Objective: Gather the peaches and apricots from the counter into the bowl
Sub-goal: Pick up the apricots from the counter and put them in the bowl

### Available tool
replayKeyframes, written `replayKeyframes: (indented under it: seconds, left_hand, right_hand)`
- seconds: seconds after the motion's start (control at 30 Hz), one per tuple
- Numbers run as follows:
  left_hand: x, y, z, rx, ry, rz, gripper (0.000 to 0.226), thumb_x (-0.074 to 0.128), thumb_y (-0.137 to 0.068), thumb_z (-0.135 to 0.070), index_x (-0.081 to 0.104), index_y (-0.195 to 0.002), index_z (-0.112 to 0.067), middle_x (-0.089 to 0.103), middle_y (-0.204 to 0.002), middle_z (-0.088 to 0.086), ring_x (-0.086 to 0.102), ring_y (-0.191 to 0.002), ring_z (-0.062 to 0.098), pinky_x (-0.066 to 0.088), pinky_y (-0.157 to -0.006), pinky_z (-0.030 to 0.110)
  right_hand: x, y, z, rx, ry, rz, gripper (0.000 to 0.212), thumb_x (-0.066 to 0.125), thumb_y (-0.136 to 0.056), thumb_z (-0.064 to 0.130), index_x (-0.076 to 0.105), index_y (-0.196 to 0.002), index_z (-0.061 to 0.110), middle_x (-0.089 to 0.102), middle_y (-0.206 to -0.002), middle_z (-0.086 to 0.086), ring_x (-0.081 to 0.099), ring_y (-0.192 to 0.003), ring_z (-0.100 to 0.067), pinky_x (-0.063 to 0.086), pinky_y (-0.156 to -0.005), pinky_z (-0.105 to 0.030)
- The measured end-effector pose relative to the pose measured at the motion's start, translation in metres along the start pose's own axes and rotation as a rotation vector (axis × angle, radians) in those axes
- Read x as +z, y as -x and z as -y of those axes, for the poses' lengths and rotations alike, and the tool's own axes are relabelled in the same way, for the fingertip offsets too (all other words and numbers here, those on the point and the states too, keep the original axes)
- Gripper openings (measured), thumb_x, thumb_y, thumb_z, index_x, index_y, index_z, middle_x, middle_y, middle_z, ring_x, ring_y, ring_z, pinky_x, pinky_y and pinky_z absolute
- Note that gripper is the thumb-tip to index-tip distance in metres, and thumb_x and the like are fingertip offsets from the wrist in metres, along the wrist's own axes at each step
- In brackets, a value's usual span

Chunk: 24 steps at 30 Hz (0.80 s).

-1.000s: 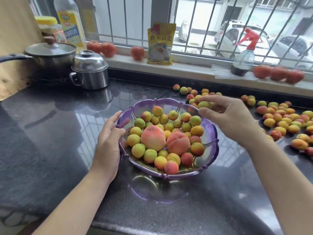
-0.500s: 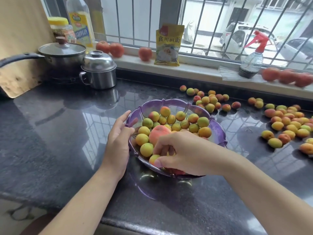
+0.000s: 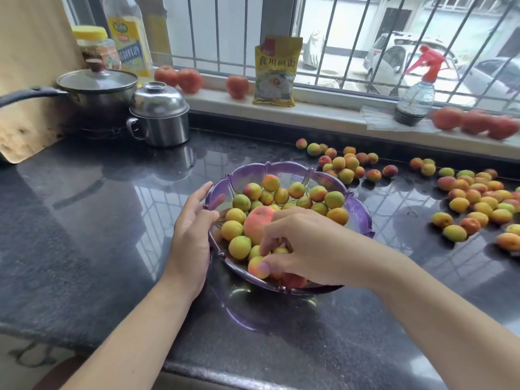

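Right hand (image 3: pixel 304 246) is lowered into bowl (image 3: pixel 363 218), fingers curled among apricots (image 3: pixel 240 246); grip cannot be told. Left hand (image 3: pixel 191 235) is laid flat against rim. More apricots are scattered on counter (image 3: pixel 84 220). Sill packet (image 3: pixel 275 71) is marked 食用碱面.

Both bare forearms reach forward from the near edge of the view toward the translucent purple scalloped plastic bowl (image 3: pixel 363 218). The left hand (image 3: pixel 191 240) lies against the bowl's left wall, palm turned toward it, fingers straight and close together, their tips up at the rim. The right hand (image 3: pixel 306 246) comes in from the bowl's right, over its near rim, back of the hand upward, wrist bent. Its fingers (image 3: pixel 271 243) curl downward inside the bowl; what they hold cannot be told.
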State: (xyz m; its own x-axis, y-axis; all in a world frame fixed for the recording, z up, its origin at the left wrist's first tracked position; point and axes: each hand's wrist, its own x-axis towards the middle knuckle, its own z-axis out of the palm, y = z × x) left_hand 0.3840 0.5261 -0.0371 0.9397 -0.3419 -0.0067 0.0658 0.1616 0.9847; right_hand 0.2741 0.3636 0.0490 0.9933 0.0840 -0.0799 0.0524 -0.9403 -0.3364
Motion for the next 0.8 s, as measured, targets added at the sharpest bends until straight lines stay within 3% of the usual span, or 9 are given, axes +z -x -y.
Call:
replayKeyframes:
  seconds: [0.07, 0.17, 0.23, 0.3, 0.4, 0.6, 0.8]
  left_hand:
    - [0.000, 0.000, 0.000, -0.001, 0.011, -0.003, 0.050, 0.056, -0.085, -0.031, 0.064, -0.133, -0.042, 0.073, -0.133, -0.006, 0.069, -0.123, 0.005, 0.052, -0.108, 0.037]
    - [0.001, -0.001, 0.001, 0.007, 0.021, -0.015, 0.051, 0.055, -0.084, -0.028, 0.065, -0.133, -0.040, 0.073, -0.132, -0.004, 0.068, -0.125, 0.005, 0.051, -0.111, 0.039]
    - [0.002, -0.002, 0.001, 0.015, 0.017, -0.021, 0.052, 0.054, -0.084, -0.027, 0.065, -0.133, -0.039, 0.074, -0.132, -0.004, 0.068, -0.126, 0.005, 0.051, -0.112, 0.041]
    - [0.003, -0.001, 0.001, 0.021, 0.009, -0.026, 0.051, 0.053, -0.083, -0.027, 0.065, -0.132, -0.040, 0.073, -0.131, -0.005, 0.067, -0.126, 0.005, 0.051, -0.113, 0.042]
    - [0.004, -0.001, 0.002, 0.023, 0.004, -0.033, 0.050, 0.052, -0.083, -0.028, 0.066, -0.130, -0.041, 0.074, -0.129, -0.006, 0.068, -0.126, 0.008, 0.051, -0.114, 0.044]
    - [0.003, -0.002, 0.003, 0.032, 0.000, -0.041, 0.052, 0.052, -0.083, -0.026, 0.066, -0.132, -0.038, 0.077, -0.123, -0.009, 0.068, -0.127, 0.016, 0.050, -0.115, 0.049]
    - [0.002, -0.002, 0.004, 0.036, 0.003, -0.034, 0.054, 0.052, -0.084, -0.027, 0.065, -0.135, -0.036, 0.077, -0.125, -0.008, 0.069, -0.126, 0.016, 0.050, -0.115, 0.049]
  right_hand:
    - [-0.012, 0.001, -0.011, 0.021, -0.085, -0.109, 0.020, 0.064, -0.092, 0.046, 0.074, -0.098, 0.030, 0.061, -0.092, 0.018, 0.056, -0.088, -0.002, 0.048, -0.078, -0.022]
    - [-0.032, -0.003, -0.057, 0.146, -0.243, -0.514, 0.012, 0.066, -0.095, 0.030, 0.076, -0.096, 0.023, 0.068, -0.087, 0.015, 0.062, -0.080, -0.002, 0.050, -0.073, -0.020]
    - [-0.034, -0.010, -0.109, 0.328, -0.258, -0.772, 0.011, 0.066, -0.096, 0.021, 0.076, -0.097, 0.016, 0.071, -0.089, 0.008, 0.062, -0.080, -0.007, 0.051, -0.078, -0.028]
    - [-0.019, -0.018, -0.161, 0.551, -0.203, -0.872, 0.015, 0.062, -0.095, 0.016, 0.074, -0.103, 0.012, 0.072, -0.099, -0.003, 0.063, -0.091, -0.018, 0.048, -0.085, -0.033]
    - [0.014, -0.027, -0.204, 0.691, -0.110, -0.799, 0.026, 0.059, -0.095, 0.014, 0.066, -0.120, 0.009, 0.060, -0.119, -0.017, 0.059, -0.108, -0.034, 0.047, -0.091, -0.043]
    - [0.013, -0.049, -0.203, 0.658, 0.112, -0.615, 0.047, 0.055, -0.101, 0.035, 0.046, -0.145, 0.021, 0.043, -0.131, -0.014, 0.056, -0.107, -0.040, 0.049, -0.087, -0.050]
    - [0.014, -0.051, -0.207, 0.661, 0.100, -0.649, 0.038, 0.064, -0.097, 0.032, 0.054, -0.129, 0.015, 0.047, -0.126, -0.014, 0.058, -0.105, -0.039, 0.052, -0.086, -0.050]
